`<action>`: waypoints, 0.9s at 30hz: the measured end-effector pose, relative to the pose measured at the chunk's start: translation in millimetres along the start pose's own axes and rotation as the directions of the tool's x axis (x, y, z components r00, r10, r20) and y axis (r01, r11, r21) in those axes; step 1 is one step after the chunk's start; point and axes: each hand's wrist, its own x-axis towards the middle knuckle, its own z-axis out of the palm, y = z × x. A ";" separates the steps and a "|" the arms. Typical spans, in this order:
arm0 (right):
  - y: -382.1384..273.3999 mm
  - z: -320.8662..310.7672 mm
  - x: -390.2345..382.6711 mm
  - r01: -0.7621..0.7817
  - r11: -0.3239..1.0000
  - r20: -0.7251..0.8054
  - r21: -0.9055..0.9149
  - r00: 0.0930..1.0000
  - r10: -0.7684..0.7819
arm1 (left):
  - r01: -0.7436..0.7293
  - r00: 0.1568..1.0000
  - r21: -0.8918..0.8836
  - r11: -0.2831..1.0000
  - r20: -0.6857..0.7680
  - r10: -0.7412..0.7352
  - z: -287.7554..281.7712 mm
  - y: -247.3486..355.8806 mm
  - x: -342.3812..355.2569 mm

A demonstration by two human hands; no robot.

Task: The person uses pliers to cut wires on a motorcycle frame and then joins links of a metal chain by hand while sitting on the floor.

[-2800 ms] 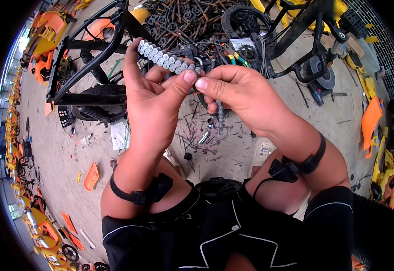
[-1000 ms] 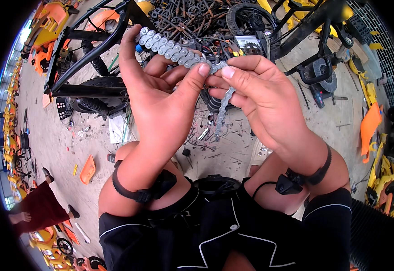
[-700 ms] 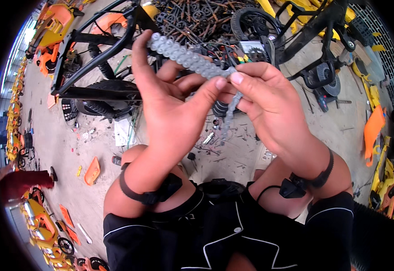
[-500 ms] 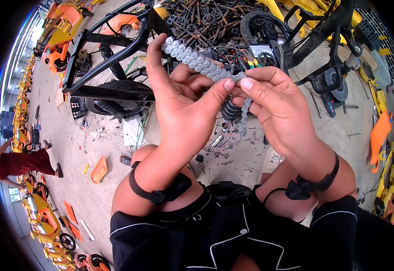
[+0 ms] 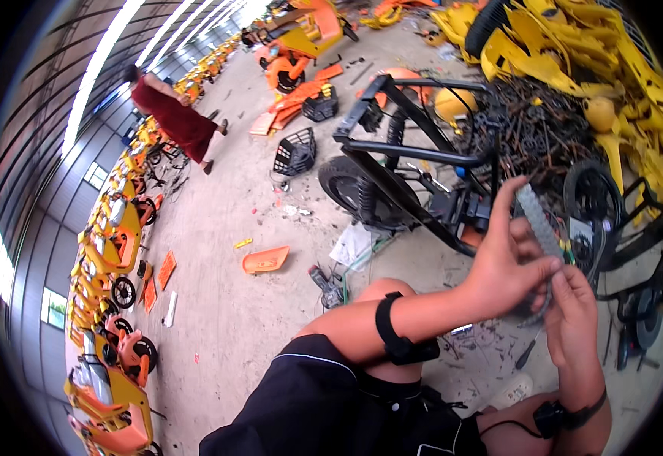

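A grey bicycle chain [image 5: 538,220] is held up between both my hands at the right of the view. My left hand [image 5: 511,262] grips it with the fingers spread upward and the thumb pressed against the links. Just below, my right hand [image 5: 573,304] pinches the lower end of the chain from beneath. Both wrists carry black straps. Behind the hands lies a black bike frame [image 5: 415,156] with a small wheel [image 5: 362,190] on the concrete floor.
A pile of yellow plastic shells [image 5: 574,53] and dark metal scrap [image 5: 544,129] fills the upper right. A black basket [image 5: 295,156] and orange parts [image 5: 265,261] lie on the floor. A person in dark red [image 5: 175,118] walks at upper left beside rows of yellow and orange bikes [image 5: 111,251].
The view has swung left and up, so my hands and the chain now sit at the right edge. The person in dark red now shows farther away, at the upper left.
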 end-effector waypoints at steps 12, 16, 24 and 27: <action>-2.0 3.2 -0.6 -0.016 0.999 0.022 0.039 1.000 0.015 | 0.012 0.999 -0.045 0.999 0.035 -0.010 -2.6 -2.7 -7.6; -5.0 6.6 -2.9 -0.035 0.998 -0.010 0.044 0.999 0.035 | -0.017 0.998 -0.050 0.999 0.057 0.020 -3.0 -5.5 -8.0; -7.6 3.6 -2.7 -0.121 0.988 0.047 0.099 0.992 0.117 | 0.007 0.998 -0.079 0.997 0.059 -0.002 -4.2 -4.2 -6.4; -9.0 4.5 -1.9 -0.108 0.993 0.054 0.046 0.993 0.106 | 0.039 0.999 -0.100 0.994 -0.004 -0.040 -2.5 2.4 -6.8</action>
